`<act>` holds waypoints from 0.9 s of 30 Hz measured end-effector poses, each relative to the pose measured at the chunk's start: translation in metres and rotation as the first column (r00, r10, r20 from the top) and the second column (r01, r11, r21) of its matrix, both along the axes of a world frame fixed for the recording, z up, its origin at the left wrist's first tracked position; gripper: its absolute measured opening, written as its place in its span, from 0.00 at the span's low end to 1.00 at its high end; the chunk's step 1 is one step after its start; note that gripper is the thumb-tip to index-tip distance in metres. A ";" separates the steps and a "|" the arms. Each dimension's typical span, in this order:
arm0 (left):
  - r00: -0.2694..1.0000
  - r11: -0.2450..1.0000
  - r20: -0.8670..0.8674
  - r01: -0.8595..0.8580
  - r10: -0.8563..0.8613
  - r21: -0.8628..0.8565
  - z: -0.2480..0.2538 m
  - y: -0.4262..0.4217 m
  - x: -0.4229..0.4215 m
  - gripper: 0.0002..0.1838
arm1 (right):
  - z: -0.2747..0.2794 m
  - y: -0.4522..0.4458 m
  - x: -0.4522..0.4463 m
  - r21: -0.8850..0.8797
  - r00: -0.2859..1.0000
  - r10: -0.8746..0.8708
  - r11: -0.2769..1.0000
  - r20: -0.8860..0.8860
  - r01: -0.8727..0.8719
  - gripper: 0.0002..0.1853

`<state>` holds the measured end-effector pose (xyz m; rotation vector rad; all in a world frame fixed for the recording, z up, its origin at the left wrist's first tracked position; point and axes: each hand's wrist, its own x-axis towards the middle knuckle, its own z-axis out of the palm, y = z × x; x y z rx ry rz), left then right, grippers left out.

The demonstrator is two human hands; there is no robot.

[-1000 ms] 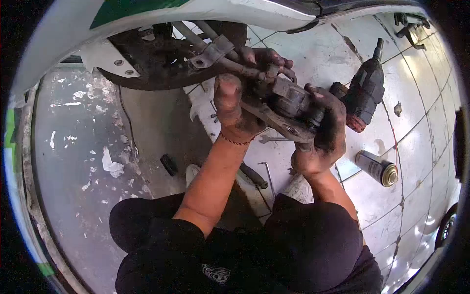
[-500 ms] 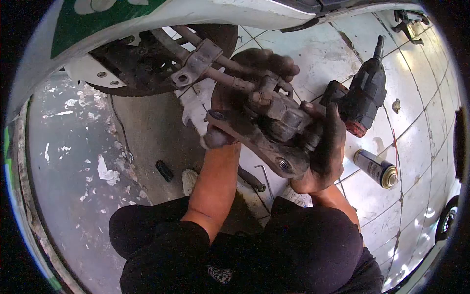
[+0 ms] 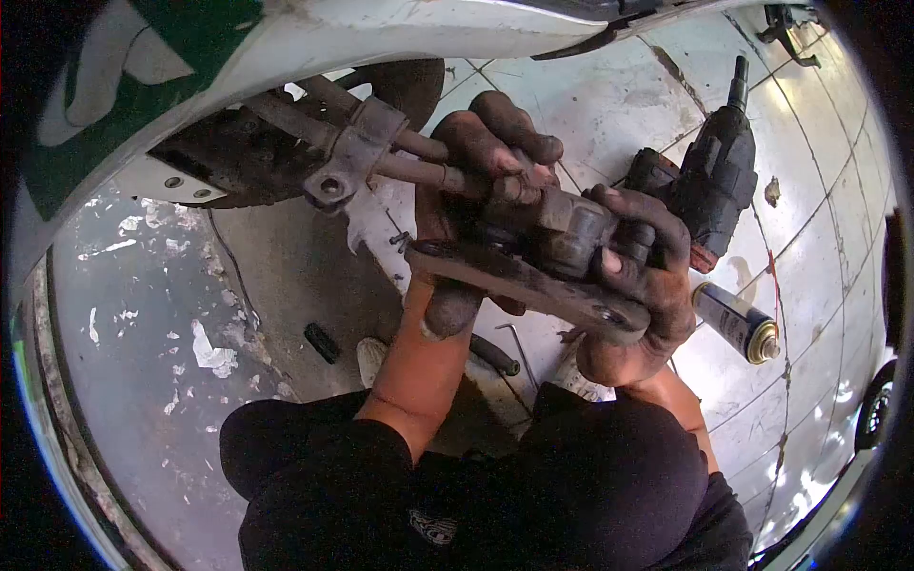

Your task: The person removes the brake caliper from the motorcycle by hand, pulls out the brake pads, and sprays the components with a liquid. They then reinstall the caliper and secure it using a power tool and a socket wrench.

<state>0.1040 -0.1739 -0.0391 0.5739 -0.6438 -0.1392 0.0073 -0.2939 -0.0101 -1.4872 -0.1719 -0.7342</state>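
A grimy brake caliper is held up between my two hands, its flat mounting bracket toward me and tilted down to the right. My left hand wraps round its left end, fingers over the top and thumb below the bracket. My right hand closes round the right end, fingers curled over a rubber-like boot. Two hoses or pipes run from the caliper's left side up to the vehicle, through a metal clamp with a bolt hole.
A white and green body panel arches overhead. On the tiles at right lie a black impact wrench and a spray can. A hex key, a dark tube and a small black block lie near my feet.
The caliper has rolled in my hands, so its bracket now shows more edge-on. My right fingers have curled further over its right end. The pipes and clamp have shifted left and down in view.
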 end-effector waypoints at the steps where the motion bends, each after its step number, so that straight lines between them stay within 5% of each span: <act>1: 1.000 1.000 -0.005 0.001 -0.001 0.000 0.003 -0.001 -0.005 0.11 | 0.001 0.000 0.001 -0.016 1.000 -0.019 1.000 -0.006 0.019 0.13; 4: 0.997 0.998 -0.073 -0.002 -0.003 -0.067 0.002 -0.003 -0.007 0.11 | -0.006 -0.003 0.001 0.005 0.999 0.029 1.000 -0.021 -0.029 0.10; 8: 0.999 0.998 0.012 0.033 -0.033 -0.045 0.001 -0.002 -0.009 0.24 | -0.010 -0.003 0.003 0.088 0.999 0.047 0.995 -0.023 -0.045 0.08; 12: 0.995 0.998 -0.081 0.049 -0.051 -0.029 -0.005 0.001 -0.009 0.40 | -0.008 -0.008 -0.002 -0.040 0.999 0.036 0.999 0.009 -0.036 0.17; 14: 0.996 0.996 -0.055 0.059 -0.063 -0.067 -0.005 -0.004 -0.008 0.40 | 0.002 -0.004 -0.005 -0.091 1.000 0.015 0.996 -0.019 -0.016 0.23; 16: 0.997 0.992 -0.035 0.070 -0.074 -0.102 -0.007 -0.008 -0.007 0.40 | 0.014 0.009 -0.006 0.323 0.989 0.062 0.946 -0.131 -0.016 0.33; 17: 0.998 0.991 -0.011 0.064 -0.066 -0.115 -0.011 -0.008 -0.004 0.40 | 0.010 0.006 -0.007 0.323 0.990 0.063 0.946 -0.129 -0.018 0.33; 21: 0.999 0.982 0.042 0.023 -0.016 -0.185 -0.010 -0.018 0.001 0.40 | 0.006 -0.016 0.001 0.019 0.964 0.022 1.000 -0.265 -0.018 0.42; 24: 1.000 0.982 0.004 -0.027 0.029 -0.187 -0.012 -0.022 0.002 0.42 | 0.019 -0.022 0.004 -0.192 0.997 0.000 0.981 -0.083 -0.016 0.42; 27: 1.000 0.979 -0.006 -0.010 0.009 -0.202 -0.014 -0.022 0.002 0.41 | 0.012 -0.016 -0.006 -0.180 0.950 -0.155 0.978 -0.272 0.108 0.23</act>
